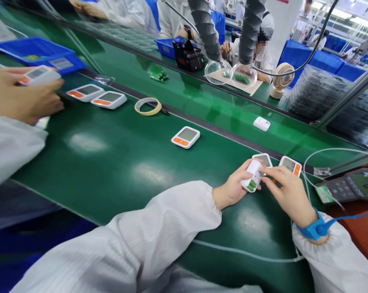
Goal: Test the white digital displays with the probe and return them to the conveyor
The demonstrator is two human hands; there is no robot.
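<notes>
In the head view, my left hand (235, 185) is closed around a small white monitor (253, 173), its back turned up and tilted. Green parts show in an opening at the monitor's lower end. Thumb and forefinger of my right hand (286, 189) are pinched at the monitor's right edge; what sits between them is too small to make out. A blue wrist strap (317, 228) circles my right wrist. Just behind my hands lie one monitor (265, 159), partly hidden, and another monitor (290, 165) with its display lit.
A monitor with orange buttons (186, 137) lies mid-bench, near a tape roll (138, 106). At left, a co-worker's hands (22, 97) hold another monitor beside a blue tray (39, 51). A meter (351, 187) with a clear tube (339, 149) stands right. A white cover (261, 123) lies on the green strip beyond.
</notes>
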